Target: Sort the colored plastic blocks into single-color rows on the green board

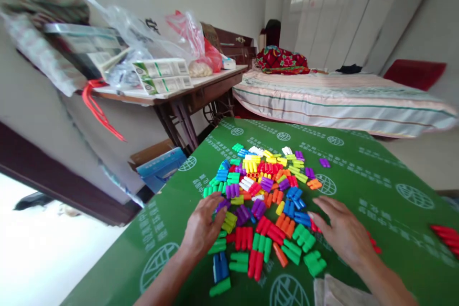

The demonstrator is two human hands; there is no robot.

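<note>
A loose pile of small plastic bullet-shaped building blocks lies between my two hands, in red, green, blue, purple, yellow, orange and white. My left hand [202, 224] rests at the pile's left side, thumb and fingers apart. A purple block [223, 205] shows in the gap by its fingertips; whether they touch it I cannot tell. Palm down on the right, my right hand [342, 229] has its fingers spread. Near its thumb is a red block [315, 225], partly hidden. Green blocks [304, 237] and joined red blocks [255, 264] lie in front.
The green table [358, 177] has white printed globes. More red blocks [446, 238] sit at its right edge, and a greyish cloth [340, 291] at the near edge. Beyond stand a bed [340, 95] and a side desk [211, 81] with plastic bags [132, 24] and boxes [163, 76].
</note>
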